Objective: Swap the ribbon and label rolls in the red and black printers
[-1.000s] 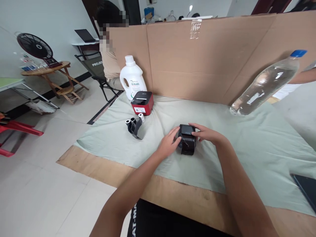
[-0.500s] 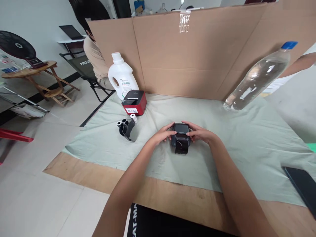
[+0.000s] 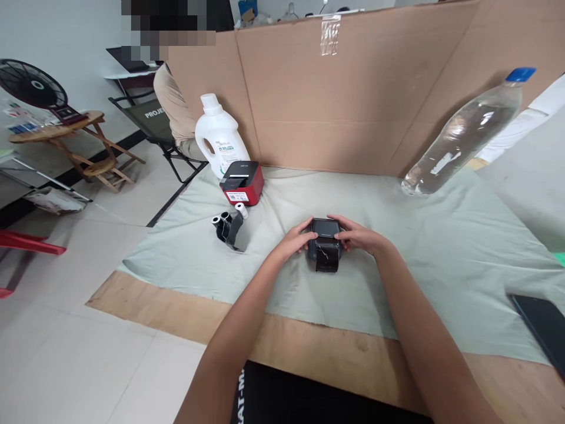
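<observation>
Black device (image 3: 327, 228), set back from table's (image 3: 168, 307) front edge | left hand (image 3: 293, 240), right hand (image 3: 358, 237) clasping opposite sides | red-sided box (image 3: 254, 190) near far left corner

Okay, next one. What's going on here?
A person's left hand and right hand hold a black device between them, its screen in view, at a pale green cloth. To the left, small rolls sit in front of a red and black box, with a white jug behind it.
</observation>
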`<action>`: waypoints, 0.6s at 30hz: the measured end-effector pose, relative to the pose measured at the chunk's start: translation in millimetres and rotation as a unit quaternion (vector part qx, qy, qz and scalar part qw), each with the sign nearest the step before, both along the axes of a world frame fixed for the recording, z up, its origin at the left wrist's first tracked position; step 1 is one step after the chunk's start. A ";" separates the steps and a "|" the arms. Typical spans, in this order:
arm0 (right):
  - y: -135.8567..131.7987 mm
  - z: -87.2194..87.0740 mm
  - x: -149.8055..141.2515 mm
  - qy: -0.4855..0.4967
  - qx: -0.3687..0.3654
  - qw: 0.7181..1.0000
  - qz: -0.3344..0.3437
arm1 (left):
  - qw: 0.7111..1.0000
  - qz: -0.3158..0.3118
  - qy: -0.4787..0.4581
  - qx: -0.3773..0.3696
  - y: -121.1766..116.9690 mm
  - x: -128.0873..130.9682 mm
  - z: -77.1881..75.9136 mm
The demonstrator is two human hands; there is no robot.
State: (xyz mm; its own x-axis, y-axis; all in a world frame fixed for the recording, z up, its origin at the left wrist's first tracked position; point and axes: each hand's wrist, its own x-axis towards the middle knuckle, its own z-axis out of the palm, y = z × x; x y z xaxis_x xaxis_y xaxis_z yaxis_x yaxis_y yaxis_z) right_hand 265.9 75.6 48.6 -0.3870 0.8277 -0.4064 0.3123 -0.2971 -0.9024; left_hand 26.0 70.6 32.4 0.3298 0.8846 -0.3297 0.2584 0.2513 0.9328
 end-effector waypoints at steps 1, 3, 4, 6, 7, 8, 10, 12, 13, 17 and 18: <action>-0.5 0.6 -0.6 0.001 -0.002 1.000 -0.004 | 1.000 0.000 -0.002 0.003 0.4 -0.4 -1.3; -0.8 0.9 -1.4 0.000 -0.008 1.000 -0.012 | 1.000 0.003 -0.003 0.007 1.0 -0.4 -3.2; -0.4 0.6 -1.5 -0.002 -0.011 1.000 -0.015 | 1.000 0.005 -0.001 0.006 1.0 0.0 -3.7; 1.7 -0.5 -1.3 -0.006 -0.012 1.000 -0.015 | 1.000 0.010 0.003 0.005 0.6 1.5 -3.7; 3.3 -0.8 -1.4 -0.009 -0.008 1.000 -0.012 | 1.000 0.014 0.005 0.008 0.2 2.5 -3.5; 5.0 -0.6 -1.9 -0.016 -0.001 1.000 -0.009 | 1.000 0.019 0.006 0.013 -0.3 3.4 -3.2; 7.6 1.9 -5.5 -0.043 0.011 0.999 -0.006 | 0.999 0.027 0.004 0.024 -1.1 4.6 -3.3; 7.1 7.3 -14.6 -0.096 0.016 0.995 -0.014 | 0.999 0.030 -0.003 0.035 -1.4 4.5 -5.1; 5.0 10.6 -21.7 -0.134 0.027 0.990 -0.025 | 0.999 0.028 -0.007 0.040 -1.1 3.9 -6.8; -13.7 21.3 -65.0 -0.332 0.133 0.931 -0.071 | 0.998 0.026 -0.023 0.044 2.2 -0.5 -17.6; -19.4 22.5 -77.3 -0.379 0.153 0.909 -0.077 | 0.998 0.032 -0.030 0.042 2.9 -1.4 -21.0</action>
